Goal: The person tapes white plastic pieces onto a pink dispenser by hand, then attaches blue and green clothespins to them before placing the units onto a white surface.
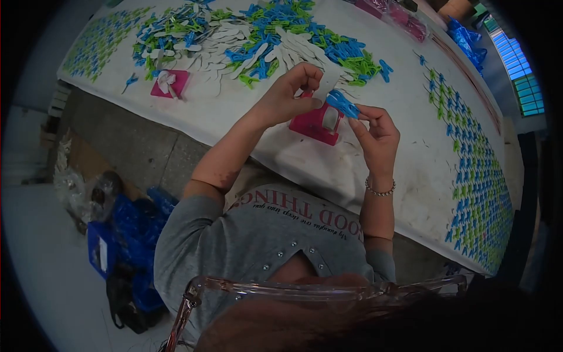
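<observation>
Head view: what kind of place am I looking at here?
Probably a small assembly or packing workshop. A long white-covered table holds a heap of blue and green plastic clips, sorted rows of clips along its edge, and white paper cards.

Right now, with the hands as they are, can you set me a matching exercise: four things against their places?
Things:
1. blue plastic clip
2. white card strip
3. flat pink plastic block
4. neat rows of blue and green clips

Places:
A. along the white table, right side
B. in the right hand grip
C. on the table, far left
D. pinched by the left hand

Pairs: 1-B, 2-D, 3-C, 4-A
</observation>
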A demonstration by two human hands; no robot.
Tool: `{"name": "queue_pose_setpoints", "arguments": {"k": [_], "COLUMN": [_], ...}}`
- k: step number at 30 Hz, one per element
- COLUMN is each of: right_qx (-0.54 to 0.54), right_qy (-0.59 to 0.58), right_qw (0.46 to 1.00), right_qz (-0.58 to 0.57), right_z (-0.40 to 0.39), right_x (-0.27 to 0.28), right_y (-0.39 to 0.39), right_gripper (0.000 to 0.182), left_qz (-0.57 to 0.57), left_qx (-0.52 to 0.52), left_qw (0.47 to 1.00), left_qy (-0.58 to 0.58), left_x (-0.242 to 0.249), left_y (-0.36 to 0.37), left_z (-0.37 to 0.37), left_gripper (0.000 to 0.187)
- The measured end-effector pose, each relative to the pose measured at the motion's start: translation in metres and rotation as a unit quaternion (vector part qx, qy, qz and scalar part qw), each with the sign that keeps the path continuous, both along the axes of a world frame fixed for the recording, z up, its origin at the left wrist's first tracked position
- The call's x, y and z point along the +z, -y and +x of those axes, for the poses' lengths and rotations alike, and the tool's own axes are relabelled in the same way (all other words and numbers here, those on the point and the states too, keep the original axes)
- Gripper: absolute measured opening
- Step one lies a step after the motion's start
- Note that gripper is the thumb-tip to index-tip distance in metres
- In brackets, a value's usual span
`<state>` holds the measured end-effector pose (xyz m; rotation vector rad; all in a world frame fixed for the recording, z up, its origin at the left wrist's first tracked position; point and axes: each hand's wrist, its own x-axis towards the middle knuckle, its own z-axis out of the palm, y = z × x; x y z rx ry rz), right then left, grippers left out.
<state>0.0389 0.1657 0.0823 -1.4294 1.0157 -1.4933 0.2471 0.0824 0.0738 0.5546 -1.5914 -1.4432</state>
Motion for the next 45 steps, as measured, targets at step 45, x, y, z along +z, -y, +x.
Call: {"name": "queue_pose_setpoints", "arguments": {"k": [45], "right_qx": [-0.625], "right_qy": [-0.253], "right_qw": [0.736], "right_qz": [0.060], "right_z": [-0.260], "right_x": [-0.134], "right_y": [0.288], "right_gripper": [0.005], "left_qz": [-0.015], "left_qx": [0.287], "left_qw": [0.952], "left_qy": [0.107], "left_x": [-0.117], "left_y": [0.089], "left_z": [-0.009], "left_gripper": [0.012]}}
